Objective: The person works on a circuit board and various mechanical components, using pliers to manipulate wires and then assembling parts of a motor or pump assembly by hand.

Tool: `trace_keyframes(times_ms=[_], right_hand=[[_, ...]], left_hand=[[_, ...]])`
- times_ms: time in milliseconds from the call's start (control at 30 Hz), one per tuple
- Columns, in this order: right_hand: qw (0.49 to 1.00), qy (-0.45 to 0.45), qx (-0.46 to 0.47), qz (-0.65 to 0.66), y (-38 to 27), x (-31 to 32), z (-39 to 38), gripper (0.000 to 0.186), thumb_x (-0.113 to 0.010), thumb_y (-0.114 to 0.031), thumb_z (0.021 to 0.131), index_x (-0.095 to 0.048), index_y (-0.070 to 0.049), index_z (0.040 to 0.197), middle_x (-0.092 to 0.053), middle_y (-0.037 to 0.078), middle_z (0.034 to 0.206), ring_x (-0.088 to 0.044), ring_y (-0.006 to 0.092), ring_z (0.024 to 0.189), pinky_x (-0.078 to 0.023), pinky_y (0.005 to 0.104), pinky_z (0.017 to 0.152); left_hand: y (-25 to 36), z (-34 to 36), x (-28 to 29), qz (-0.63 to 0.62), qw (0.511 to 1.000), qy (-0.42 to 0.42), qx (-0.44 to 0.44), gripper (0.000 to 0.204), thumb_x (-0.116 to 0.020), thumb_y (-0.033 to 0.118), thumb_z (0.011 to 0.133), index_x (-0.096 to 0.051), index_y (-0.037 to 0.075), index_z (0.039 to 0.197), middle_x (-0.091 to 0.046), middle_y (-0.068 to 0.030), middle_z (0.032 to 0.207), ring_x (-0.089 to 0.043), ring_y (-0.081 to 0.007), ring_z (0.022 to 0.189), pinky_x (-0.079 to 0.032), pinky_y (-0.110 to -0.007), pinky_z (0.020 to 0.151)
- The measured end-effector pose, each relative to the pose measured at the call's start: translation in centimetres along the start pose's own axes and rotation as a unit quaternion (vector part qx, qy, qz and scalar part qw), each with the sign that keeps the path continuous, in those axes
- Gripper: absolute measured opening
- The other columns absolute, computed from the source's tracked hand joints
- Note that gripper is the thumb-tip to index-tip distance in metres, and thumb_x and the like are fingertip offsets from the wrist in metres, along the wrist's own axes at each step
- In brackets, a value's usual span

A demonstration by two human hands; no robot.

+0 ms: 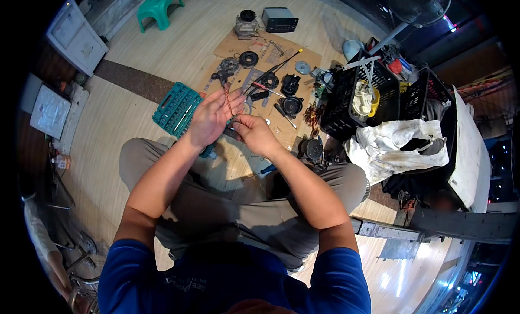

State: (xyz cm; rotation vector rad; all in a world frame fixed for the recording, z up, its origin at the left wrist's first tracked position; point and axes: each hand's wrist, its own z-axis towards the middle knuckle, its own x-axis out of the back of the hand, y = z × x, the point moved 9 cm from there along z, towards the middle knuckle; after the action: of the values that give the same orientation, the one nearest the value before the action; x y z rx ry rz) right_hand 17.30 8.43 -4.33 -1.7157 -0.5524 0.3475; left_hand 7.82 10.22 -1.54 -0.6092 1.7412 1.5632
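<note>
A thin twisted red wire (227, 100) crosses the fingers of my left hand (208, 114), which is turned palm up with its fingers stretched out. My right hand (252, 131) pinches at the lower end of the wire, just below the left fingers; the small part in its fingertips is unclear. A teal socket case (167, 117) lies open at the left of my hands, partly behind my left arm. Cardboard (292, 62) beyond them bears several dark round parts (248, 59), a screwdriver (284, 115) and long black cable ties (278, 65).
Black crates (341, 116) with white cloth (395, 149) stand at right beside a fan (411, 5). A green stool (160, 8), car stereo (280, 20) and metal housing (246, 27) sit at the back. Another person's arm (57, 262) shows at lower left.
</note>
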Motion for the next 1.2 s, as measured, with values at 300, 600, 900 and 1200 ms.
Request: trace_keyframes(times_ms=[300, 600, 900, 1200], right_hand=[[0.997, -0.051, 0.011, -0.063, 0.7, 0.0, 0.9, 0.011, -0.053, -0.009, 0.092, -0.062, -0.002, 0.089, -0.052, -0.003, 0.065, -0.047, 0.0067, 0.059, -0.04, 0.0233, 0.056], [0.972, -0.157, -0.007, -0.176, 0.1, 2.6, 0.2, 0.022, -0.064, -0.023, 0.085, -0.061, -0.002, 0.077, -0.056, 0.007, 0.062, -0.053, 0.0161, 0.061, -0.043, 0.032, 0.062], [0.967, -0.075, -0.062, -0.234, 0.2, 4.7, 0.2, 0.023, -0.063, -0.022, 0.084, -0.066, 0.001, 0.088, -0.064, 0.017, 0.075, -0.059, 0.0239, 0.068, -0.046, 0.036, 0.065], [0.987, 0.01, -0.022, -0.161, -1.3, 5.2, 0.0, 0.023, -0.06, -0.019, 0.085, -0.063, 0.003, 0.086, -0.062, 0.017, 0.074, -0.058, 0.0255, 0.069, -0.046, 0.0359, 0.067]], left_hand=[[1.0, -0.3, -0.1, 0.014, 1.0, 0.005, 0.007, 0.028, -0.041, 0.014, 0.097, -0.047, 0.004, 0.122, -0.06, -0.0092, 0.095, -0.06, -0.0188, 0.086, -0.047, -0.033, 0.08], [-1.0, -2.1, -2.9, 0.183, 0.946, -0.139, 0.227, 0.027, -0.052, 0.014, 0.092, -0.055, -0.002, 0.113, -0.049, 0.0013, 0.066, -0.036, -0.0047, 0.051, -0.026, -0.018, 0.047], [-3.7, -2.1, 0.0, 0.584, 0.769, -0.149, 0.212, 0.02, -0.054, 0.013, 0.091, -0.065, 0.004, 0.104, -0.061, -0.0024, 0.068, -0.053, -0.009, 0.06, -0.044, -0.025, 0.058], [-2.3, -1.5, -0.6, 0.611, 0.78, -0.07, 0.118, 0.025, -0.05, 0.005, 0.089, -0.064, 0.003, 0.11, -0.059, -0.0053, 0.065, -0.052, -0.0105, 0.052, -0.044, -0.026, 0.051]])
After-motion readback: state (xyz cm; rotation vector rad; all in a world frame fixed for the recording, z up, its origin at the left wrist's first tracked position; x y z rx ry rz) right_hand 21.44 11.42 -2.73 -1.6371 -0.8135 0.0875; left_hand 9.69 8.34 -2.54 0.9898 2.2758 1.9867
